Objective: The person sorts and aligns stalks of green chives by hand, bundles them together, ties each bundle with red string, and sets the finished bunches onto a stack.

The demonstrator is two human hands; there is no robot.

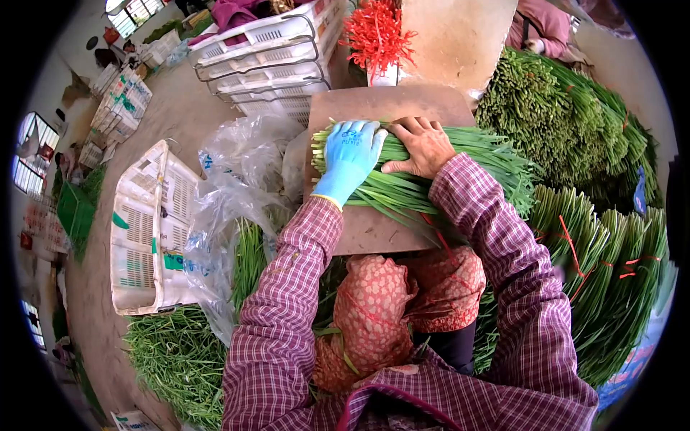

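A loose bunch of garlic chives (402,188) lies across a brown board (402,230), its pale cut ends to the left and green leaf tips to the right. My left hand (352,159), in a blue glove, is closed over the bunch near the cut ends, fingers curling over the far side. Bare, my right hand (422,147) grips the middle of the bunch from above, its thumb on the near side. A red tie (437,233) runs from under the leaves over the board's near edge. The undersides of both hands are hidden.
Red ties (379,36) hang in a cluster beyond the board. Tied chive bundles (611,251) stand at right, below a large pile (553,108). White crates (266,57) are stacked at back left; another crate (136,237) and clear plastic (244,172) are at left, above loose greens (176,359).
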